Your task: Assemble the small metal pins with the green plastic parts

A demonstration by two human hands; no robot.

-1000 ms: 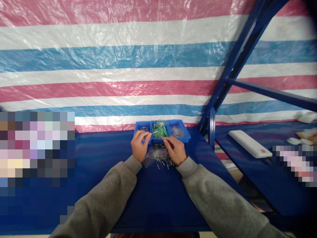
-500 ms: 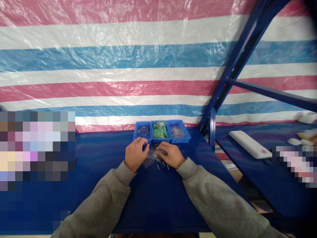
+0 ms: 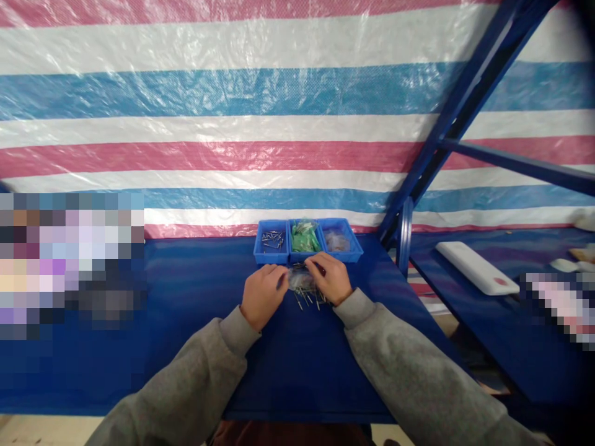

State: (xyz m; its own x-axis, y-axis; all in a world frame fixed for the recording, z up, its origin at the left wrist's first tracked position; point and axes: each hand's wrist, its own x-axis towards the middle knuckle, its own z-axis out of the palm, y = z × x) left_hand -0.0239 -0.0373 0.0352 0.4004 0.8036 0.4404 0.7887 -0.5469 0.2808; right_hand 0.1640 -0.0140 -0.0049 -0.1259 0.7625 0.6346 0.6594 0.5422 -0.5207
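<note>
Striped tarp (image 3: 260,93) as backdrop, blue surface (image 3: 297,365) below it. Clear plastic bag (image 3: 298,280) sits just below frame centre, between the hands, over a loose pile of metal pins (image 3: 307,300). Left hand (image 3: 264,294): fingers bent at the bag's left edge, can't tell if they pinch it. Right hand (image 3: 331,279): thumb and forefinger close together by the bag's right end, grip hidden.

To do it well, I'd part the film with light fingertip pressure, keep the mouth up and pick pins singly; thin film probably clings and sharp ends could snag it.

Materials: tarp glossy, woven, creased. Pins slim, rigid, shiny. Behind the pile, three blue moulded trays: left tray (image 3: 271,257) has pins, middle tray (image 3: 304,255) crinkled green packets, right tray (image 3: 352,256) limp clear film.
</note>
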